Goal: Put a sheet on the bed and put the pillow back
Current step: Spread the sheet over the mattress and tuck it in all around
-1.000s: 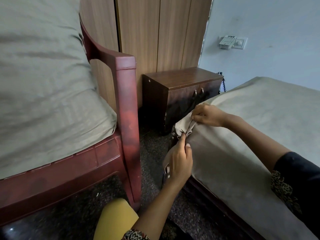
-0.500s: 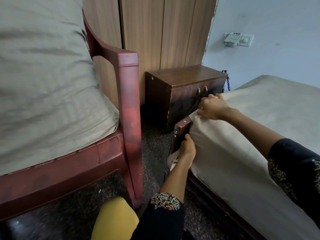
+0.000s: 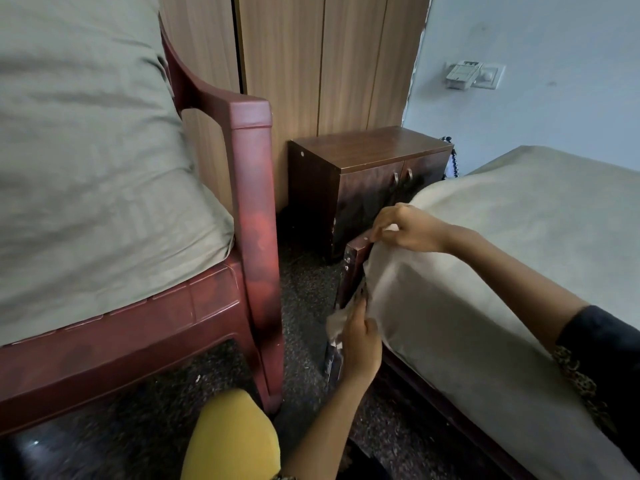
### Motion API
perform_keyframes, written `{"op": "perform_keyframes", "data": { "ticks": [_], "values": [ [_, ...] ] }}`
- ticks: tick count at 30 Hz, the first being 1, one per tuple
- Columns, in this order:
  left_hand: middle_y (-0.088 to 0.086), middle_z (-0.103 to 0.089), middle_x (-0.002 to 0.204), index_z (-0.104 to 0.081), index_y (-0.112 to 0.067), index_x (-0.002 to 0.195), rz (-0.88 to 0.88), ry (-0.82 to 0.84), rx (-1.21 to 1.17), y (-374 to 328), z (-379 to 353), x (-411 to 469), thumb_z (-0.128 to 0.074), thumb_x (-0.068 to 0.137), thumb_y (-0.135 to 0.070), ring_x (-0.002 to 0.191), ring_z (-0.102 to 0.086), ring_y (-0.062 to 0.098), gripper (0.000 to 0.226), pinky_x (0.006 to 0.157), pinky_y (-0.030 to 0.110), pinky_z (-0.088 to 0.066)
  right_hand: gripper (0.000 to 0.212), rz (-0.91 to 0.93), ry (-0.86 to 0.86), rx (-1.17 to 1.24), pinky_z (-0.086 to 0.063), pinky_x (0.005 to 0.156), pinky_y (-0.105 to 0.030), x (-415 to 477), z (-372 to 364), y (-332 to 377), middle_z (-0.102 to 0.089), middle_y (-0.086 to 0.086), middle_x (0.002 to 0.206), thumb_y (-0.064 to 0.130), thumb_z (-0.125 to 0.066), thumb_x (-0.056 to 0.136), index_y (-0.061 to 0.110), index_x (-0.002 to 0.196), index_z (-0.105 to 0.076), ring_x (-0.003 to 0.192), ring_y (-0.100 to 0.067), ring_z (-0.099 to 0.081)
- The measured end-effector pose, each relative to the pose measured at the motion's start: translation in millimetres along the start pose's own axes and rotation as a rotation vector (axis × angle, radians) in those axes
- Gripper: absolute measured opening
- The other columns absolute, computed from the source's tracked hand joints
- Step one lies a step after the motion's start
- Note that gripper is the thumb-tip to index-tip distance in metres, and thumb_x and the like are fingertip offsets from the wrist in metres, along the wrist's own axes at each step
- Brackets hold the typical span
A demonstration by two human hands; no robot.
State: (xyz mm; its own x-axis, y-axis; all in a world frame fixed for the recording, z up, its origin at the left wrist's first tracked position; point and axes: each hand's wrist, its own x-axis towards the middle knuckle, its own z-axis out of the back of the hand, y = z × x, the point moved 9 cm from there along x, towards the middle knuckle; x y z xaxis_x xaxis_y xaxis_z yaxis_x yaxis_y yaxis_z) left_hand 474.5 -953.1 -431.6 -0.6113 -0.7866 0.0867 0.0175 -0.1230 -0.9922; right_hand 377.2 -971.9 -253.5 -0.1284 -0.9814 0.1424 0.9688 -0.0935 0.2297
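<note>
The beige sheet (image 3: 485, 271) covers the mattress of the bed on the right and hangs down its near side. My right hand (image 3: 407, 230) pinches the sheet at the mattress's top corner, beside the dark wooden bed-frame post (image 3: 353, 268). Lower down, my left hand (image 3: 360, 339) grips the sheet's bunched loose end against that post. A big grey-green pillow (image 3: 90, 168) lies on the seat of the red plastic chair (image 3: 249, 209) on the left.
A dark wooden bedside cabinet (image 3: 367, 181) stands between the chair and the bed, in front of wooden wardrobe doors (image 3: 311, 64). A switch plate (image 3: 474, 74) sits on the pale wall. The dark speckled floor (image 3: 304, 299) forms a narrow gap. My yellow-clad knee (image 3: 232, 438) is at the bottom.
My left hand has slid down from the mattress corner along the bed post, taking the sheet's loose end with it. The bed post now shows. My right hand stays at the corner.
</note>
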Motion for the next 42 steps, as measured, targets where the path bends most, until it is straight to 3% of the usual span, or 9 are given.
{"op": "perform_keyframes", "data": {
  "ticks": [7, 10, 14, 18, 22, 26, 30, 35, 42],
  "values": [
    [0.010, -0.042, 0.143, -0.031, -0.005, 0.144, 0.149, 0.125, -0.076, 4, -16, 22, -0.028, 0.092, 0.018, 0.122, -0.039, 0.008, 0.057, 0.081, 0.000, -0.039, 0.021, -0.181, -0.350, 0.339, -0.041, 0.079, -0.011, -23, 7, 12, -0.068, -0.005, 0.097, 0.001, -0.051, 0.085, 0.005, 0.092, -0.070, 0.089, -0.012, -0.059],
    [0.006, -0.050, 0.132, -0.036, -0.004, 0.140, 0.136, 0.070, -0.011, 5, -9, 25, -0.033, 0.090, 0.018, 0.122, -0.045, 0.012, 0.055, 0.072, -0.006, -0.038, 0.027, -0.177, -0.524, 0.562, -0.048, 0.082, -0.018, -50, -2, 32, -0.071, -0.002, 0.090, 0.007, -0.044, 0.077, 0.007, 0.087, -0.069, 0.089, -0.007, -0.065],
    [0.004, -0.068, 0.109, -0.068, -0.025, 0.105, 0.126, -0.182, -0.054, 45, 29, 12, -0.052, 0.085, 0.005, 0.103, -0.064, 0.020, 0.040, 0.090, 0.033, -0.053, 0.026, -0.301, -0.719, 0.618, -0.045, 0.073, -0.013, -106, -26, 33, -0.066, 0.013, 0.078, 0.005, -0.044, 0.074, 0.019, 0.077, -0.065, 0.078, 0.001, -0.060],
    [0.007, -0.066, 0.102, -0.068, -0.007, 0.099, 0.026, -0.425, 0.159, 46, 63, -7, -0.049, 0.089, 0.004, 0.096, -0.063, 0.024, 0.025, 0.076, 0.020, -0.043, 0.041, -0.512, -0.606, 0.656, -0.047, 0.069, -0.013, -145, -93, 12, -0.069, 0.015, 0.071, -0.010, -0.052, 0.080, 0.026, 0.067, -0.064, 0.071, 0.002, -0.062],
    [0.004, -0.059, 0.128, -0.060, -0.010, 0.123, -0.239, 0.004, 0.445, 32, 10, 6, -0.048, 0.091, 0.001, 0.122, -0.052, 0.015, 0.036, 0.099, 0.022, -0.042, 0.037, -0.601, -0.462, 0.569, -0.048, 0.087, -0.018, -152, -143, 4, -0.072, 0.008, 0.088, -0.013, -0.050, 0.078, 0.014, 0.087, -0.074, 0.089, -0.004, -0.065],
    [0.004, -0.069, 0.114, -0.068, -0.011, 0.112, -0.313, 0.209, 0.838, 55, -20, 15, -0.065, 0.073, -0.016, 0.104, -0.065, 0.014, 0.039, 0.087, 0.023, -0.053, 0.042, -0.632, -0.319, 0.544, -0.039, 0.085, -0.003, -149, -173, 1, -0.067, -0.004, 0.107, -0.014, -0.047, 0.077, 0.004, 0.108, -0.069, 0.099, -0.012, -0.062],
    [0.009, -0.051, 0.136, -0.049, -0.006, 0.132, -0.305, 0.300, 1.083, 59, -31, 19, -0.041, 0.090, -0.014, 0.130, -0.043, 0.020, 0.044, 0.113, 0.030, -0.027, 0.042, -0.652, -0.270, 0.573, -0.039, 0.080, 0.001, -156, -185, -4, -0.064, -0.004, 0.106, -0.017, -0.044, 0.078, 0.002, 0.109, -0.066, 0.099, -0.017, -0.063],
    [0.013, -0.058, 0.126, -0.059, -0.004, 0.121, -0.367, 0.287, 0.911, 39, -22, 22, -0.051, 0.083, -0.004, 0.121, -0.052, 0.028, 0.039, 0.107, 0.032, -0.035, 0.047, -0.610, -0.217, 0.443, -0.024, 0.096, -0.003, -146, -185, -5, -0.062, -0.010, 0.124, -0.011, -0.051, 0.075, 0.003, 0.118, -0.063, 0.120, -0.021, -0.054],
    [0.001, -0.070, 0.086, -0.070, -0.011, 0.082, -0.168, -0.266, 0.369, 16, 76, 3, -0.044, 0.072, 0.016, 0.080, -0.065, 0.015, 0.039, 0.071, 0.025, -0.047, 0.058, -0.532, -0.183, 0.453, -0.020, 0.106, -0.012, -102, -200, 23, -0.044, -0.013, 0.144, -0.005, -0.048, 0.082, 0.003, 0.139, -0.043, 0.136, -0.021, -0.037]
  ]
}}
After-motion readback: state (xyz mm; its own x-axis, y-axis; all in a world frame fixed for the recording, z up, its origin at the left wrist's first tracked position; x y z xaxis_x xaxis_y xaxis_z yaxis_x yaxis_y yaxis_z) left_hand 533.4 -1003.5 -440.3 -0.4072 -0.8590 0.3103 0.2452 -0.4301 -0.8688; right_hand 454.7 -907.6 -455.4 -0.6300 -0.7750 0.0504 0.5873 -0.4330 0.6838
